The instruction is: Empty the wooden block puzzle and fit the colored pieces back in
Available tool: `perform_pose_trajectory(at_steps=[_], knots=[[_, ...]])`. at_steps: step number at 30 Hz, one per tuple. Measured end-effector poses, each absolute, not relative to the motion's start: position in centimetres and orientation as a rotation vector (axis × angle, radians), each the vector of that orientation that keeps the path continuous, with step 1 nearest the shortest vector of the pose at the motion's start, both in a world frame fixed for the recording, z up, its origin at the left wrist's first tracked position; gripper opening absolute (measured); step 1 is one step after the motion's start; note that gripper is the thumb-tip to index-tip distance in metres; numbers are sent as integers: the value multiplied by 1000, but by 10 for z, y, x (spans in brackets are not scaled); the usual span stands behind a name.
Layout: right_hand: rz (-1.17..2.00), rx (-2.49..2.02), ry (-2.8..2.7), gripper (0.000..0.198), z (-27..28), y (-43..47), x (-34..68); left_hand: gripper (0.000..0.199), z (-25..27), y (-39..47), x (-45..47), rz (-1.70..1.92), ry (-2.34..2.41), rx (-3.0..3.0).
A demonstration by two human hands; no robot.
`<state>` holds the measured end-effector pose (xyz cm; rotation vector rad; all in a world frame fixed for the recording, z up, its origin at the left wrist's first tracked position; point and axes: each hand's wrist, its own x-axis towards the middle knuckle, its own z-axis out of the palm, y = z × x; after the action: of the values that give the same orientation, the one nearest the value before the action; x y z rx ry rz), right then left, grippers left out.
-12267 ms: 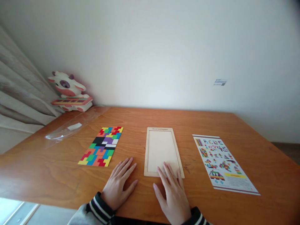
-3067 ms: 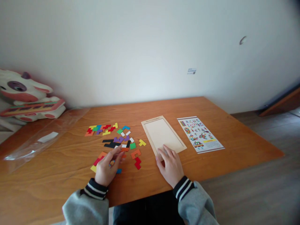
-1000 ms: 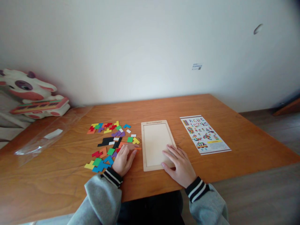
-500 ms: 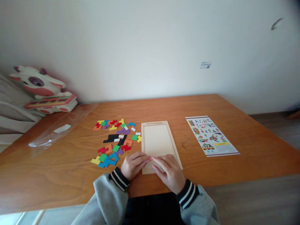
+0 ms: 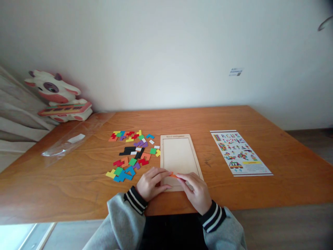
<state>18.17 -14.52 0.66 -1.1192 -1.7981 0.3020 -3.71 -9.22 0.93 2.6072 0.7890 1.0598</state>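
Over the near end of the wooden puzzle tray (image 5: 193,152), a small orange puzzle piece (image 5: 173,175) is pinched between the thumb and fingers of my right hand (image 5: 195,189). From the left, the fingertips of my left hand (image 5: 153,184) touch the same piece, while the thumb lies lower, apart from the fingers, by the tray's near left edge. My fingers partly hide the piece's shape. Left of the tray, several flat coloured puzzle pieces (image 5: 133,162) lie spread over the table. The tray's recess holds no pieces in its visible part.
A printed pattern sheet (image 5: 240,152) lies on the wooden table (image 5: 177,119) at right. On the left are a clear plastic bag (image 5: 59,147) with a white label and, behind it, a cow-shaped toy keyboard (image 5: 65,99). The wall (image 5: 161,55) rises behind the table.
The view has shifted slightly, so everything sits a bit further right. My left thumb has come into sight, away from the fingers, and more of the orange piece shows between my hands.
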Motion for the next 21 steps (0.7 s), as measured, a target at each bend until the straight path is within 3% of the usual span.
perform_pose_trajectory(at_steps=[4, 7, 10, 17, 21], knots=[[303, -1181, -1741, 24, 3, -144, 183, 64, 9, -92, -46, 868, 946, 2666], [316, -1212, -1750, 27, 2, -144, 183, 73, 6, -94, -51, 795, 1014, 2651], [346, -1209, -1793, 30, 2, -144, 182, 74, 4, -98, -52, 776, 1063, 2619], [402, -1167, -1959, 17, 0, -144, 181, 70, 4, -101, -51, 760, 1037, 2619], [394, -1185, -2031, 18, 2, -145, 181, 58, 5, -100, -50, 760, 1010, 2619]])
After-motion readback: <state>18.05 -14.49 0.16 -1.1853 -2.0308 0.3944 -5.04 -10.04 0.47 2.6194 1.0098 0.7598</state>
